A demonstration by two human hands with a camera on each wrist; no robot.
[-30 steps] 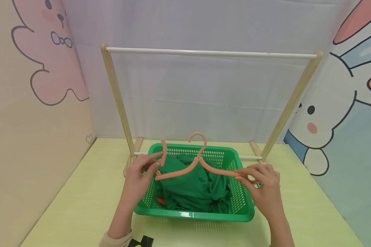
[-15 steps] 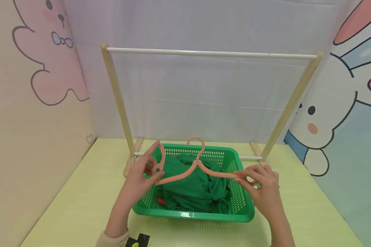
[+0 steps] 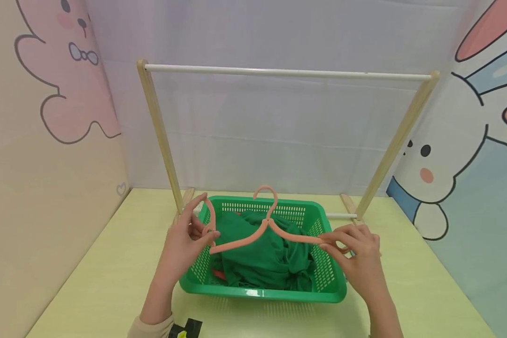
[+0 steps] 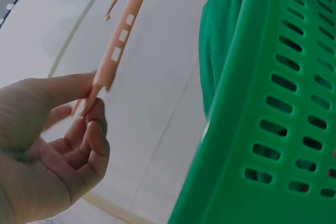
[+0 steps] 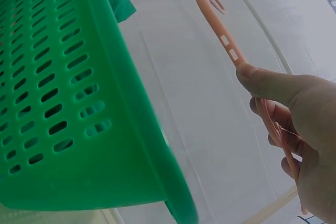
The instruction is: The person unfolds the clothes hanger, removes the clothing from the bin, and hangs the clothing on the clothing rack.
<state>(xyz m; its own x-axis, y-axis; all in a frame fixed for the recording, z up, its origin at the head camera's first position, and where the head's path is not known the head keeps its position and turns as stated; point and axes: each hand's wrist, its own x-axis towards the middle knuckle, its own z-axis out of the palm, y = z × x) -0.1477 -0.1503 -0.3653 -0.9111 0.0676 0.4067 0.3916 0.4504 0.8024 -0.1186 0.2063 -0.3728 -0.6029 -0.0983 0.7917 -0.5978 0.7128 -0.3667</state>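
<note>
A peach plastic clothes hanger point(image 3: 293, 235) is held level above a green basket point(image 3: 259, 294), its hook upward. My left hand point(image 3: 183, 241) pinches the hanger's left end between thumb and fingers. A short curved peach piece point(image 3: 212, 213) stands upright at that end, beside my raised index finger. My right hand point(image 3: 357, 249) grips the opposite end, where another thin curved strip point(image 5: 270, 121) runs under the fingers in the right wrist view. Small rectangular slots show along the hanger's arm point(image 4: 119, 43) in the left wrist view. Green cloth point(image 3: 262, 256) lies bunched inside the basket.
Behind the basket stands a rack with wooden posts point(image 3: 162, 141) and a white top rail point(image 3: 287, 72). A bit of red point(image 3: 219, 274) shows beneath the green cloth. The pale yellow table point(image 3: 105, 263) meets printed side walls and a white back curtain point(image 3: 279, 141).
The left hand has moved slightly left and turned, its index finger now raised along the curved piece, which moved left with it. The hanger's hook sits slightly lower and further left. The right hand has hardly moved.
</note>
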